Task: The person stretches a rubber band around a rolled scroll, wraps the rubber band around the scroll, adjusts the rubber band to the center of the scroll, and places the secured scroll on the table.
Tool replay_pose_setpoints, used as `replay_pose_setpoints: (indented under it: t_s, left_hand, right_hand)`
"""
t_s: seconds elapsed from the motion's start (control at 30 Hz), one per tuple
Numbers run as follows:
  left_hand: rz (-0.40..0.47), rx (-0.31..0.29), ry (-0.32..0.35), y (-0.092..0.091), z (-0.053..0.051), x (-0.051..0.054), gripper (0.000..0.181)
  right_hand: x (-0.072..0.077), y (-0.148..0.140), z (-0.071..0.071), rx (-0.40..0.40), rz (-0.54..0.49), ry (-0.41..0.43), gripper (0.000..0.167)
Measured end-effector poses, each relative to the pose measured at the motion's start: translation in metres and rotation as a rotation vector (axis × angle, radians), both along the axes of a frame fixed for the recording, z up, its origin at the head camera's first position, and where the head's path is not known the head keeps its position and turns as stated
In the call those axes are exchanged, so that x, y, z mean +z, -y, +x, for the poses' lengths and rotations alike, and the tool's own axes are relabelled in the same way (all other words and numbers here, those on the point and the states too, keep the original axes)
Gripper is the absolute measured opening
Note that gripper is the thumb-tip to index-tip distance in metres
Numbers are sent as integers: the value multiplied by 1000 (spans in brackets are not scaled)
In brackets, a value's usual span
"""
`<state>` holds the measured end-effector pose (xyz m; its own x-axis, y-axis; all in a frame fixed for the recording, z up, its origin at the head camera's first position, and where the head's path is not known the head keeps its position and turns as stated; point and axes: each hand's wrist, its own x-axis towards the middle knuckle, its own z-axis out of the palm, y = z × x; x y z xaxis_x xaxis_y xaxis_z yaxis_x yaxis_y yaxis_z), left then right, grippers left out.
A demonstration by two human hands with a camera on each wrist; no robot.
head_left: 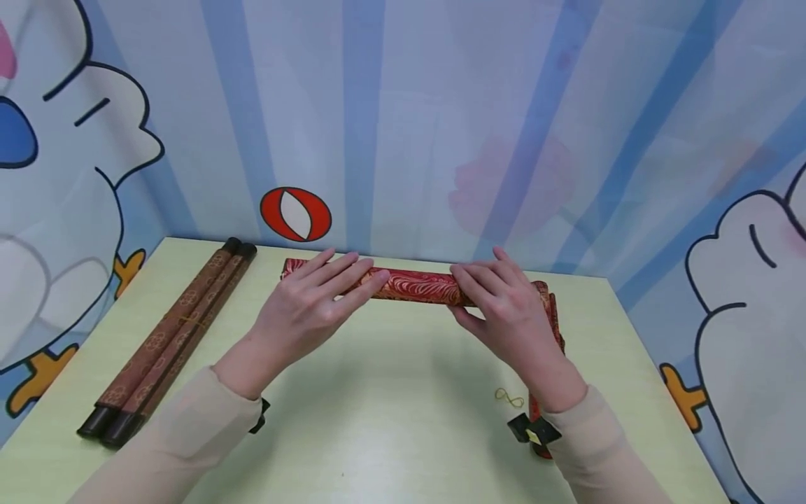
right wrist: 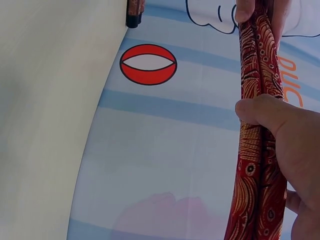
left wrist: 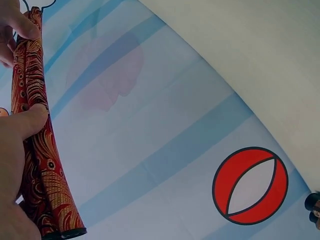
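Note:
Both hands grip a long pair of red, gold-patterned rolls [head_left: 422, 285] near the table's back edge. My left hand [head_left: 299, 308] holds the left part, and my right hand [head_left: 506, 308] the right part, its thumb on the near side. In the left wrist view, the left thumb lies across the paired rolls [left wrist: 35, 75], whose dark ends show at the bottom. The right hand [right wrist: 295, 140] presses its thumb on the rolls [right wrist: 250, 185] in the right wrist view; its other fingers are mostly hidden. The two rolls lie side by side, touching.
More red patterned rolls [head_left: 553, 315] lie at the right, partly under my right forearm. Beside them is a twisted yellow band [head_left: 508, 399]. Brown rolls with black ends [head_left: 170, 336], banded together, lie on the left. A printed cloth [head_left: 409, 126] stands behind the table.

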<state>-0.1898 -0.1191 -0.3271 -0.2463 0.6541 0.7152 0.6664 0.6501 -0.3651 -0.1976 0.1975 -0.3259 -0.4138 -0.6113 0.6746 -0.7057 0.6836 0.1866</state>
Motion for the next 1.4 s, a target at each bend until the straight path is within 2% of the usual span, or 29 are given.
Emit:
replay_pose_setpoints:
  t_s: [0.47, 0.67, 0.83, 1.03, 1.4]
  left_hand:
    - [-32, 5, 7, 5, 0, 1, 60]
    - [-28, 10, 14, 3, 0, 1, 60]
    - [-22, 2, 10, 2, 1, 1, 59]
    - [-29, 0, 4, 0, 2, 1, 59]
    - [-14, 1, 14, -5, 3, 1, 61]
  right_hand:
    - [-1, 17, 0, 6, 30, -7, 59]
    - [2, 5, 4, -46, 42, 4, 72]
    - [2, -2, 3, -55, 27, 10, 65]
    - [2, 1, 2, -23, 16, 19, 57]
    - [5, 15, 1, 34, 5, -3, 59]
